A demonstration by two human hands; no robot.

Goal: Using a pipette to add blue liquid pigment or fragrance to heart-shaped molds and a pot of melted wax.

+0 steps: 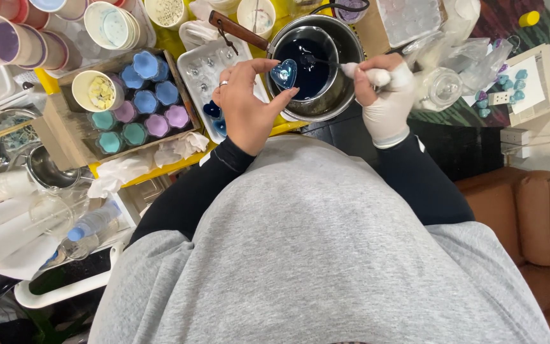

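Note:
My bare left hand [244, 102], a ring on one finger, pinches a small clear heart-shaped mould [284, 73] holding blue liquid, right at the near rim of a steel pot [345, 95]. Inside the pot sits a smaller cup of dark blue liquid [307, 64]. My right hand [384, 95], in a white glove, grips the handle of a spoon [326, 62] whose bowl reaches over the dark liquid. A wooden pot handle [238, 30] sticks out to the upper left.
A white tray [200, 70] of heart cavities, some filled blue, lies left of the pot. A cardboard box [74, 137] holds flower-shaped blue, teal and purple pieces. Round tins [7, 41] crowd the top left. A glass jar [442, 88] and plastic bags sit right.

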